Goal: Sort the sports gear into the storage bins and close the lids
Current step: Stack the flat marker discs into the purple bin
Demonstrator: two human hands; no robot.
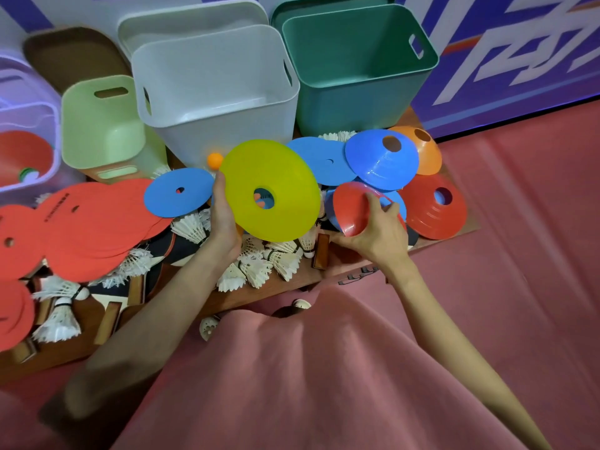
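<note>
The white bin (214,89) and green bin (354,66) stand open and appear empty, as does the pale green bin (104,125); the clear bin (29,125) at far left holds red discs. The left hand (224,219) grips the yellow cone (269,190) by its rim, thumb curled on top. The right hand (376,232) curls round the red cone (354,209), tilting it off the blue ones. Advise nesting cones together before binning.
</note>
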